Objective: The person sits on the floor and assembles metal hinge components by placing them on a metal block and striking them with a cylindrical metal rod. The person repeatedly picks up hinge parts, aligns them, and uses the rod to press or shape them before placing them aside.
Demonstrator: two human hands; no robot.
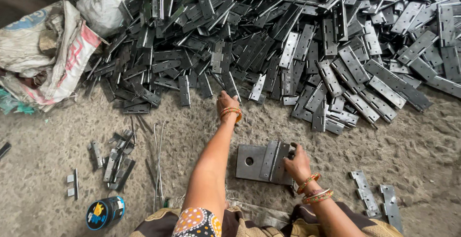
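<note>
Reaching left hand (225,103) fingertips hidden among hinges (288,40)

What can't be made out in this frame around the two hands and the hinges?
- Left hand, head view: fingertips are buried at the edge of the hinge pile, so any grasp is hidden.
- Right hand: its fingers curl over the hinge on the steel block; the contact beneath is covered.
- Hinge pile: cut off by the top and right edges.
- Small round tin: too small to tell its contents.
</note>
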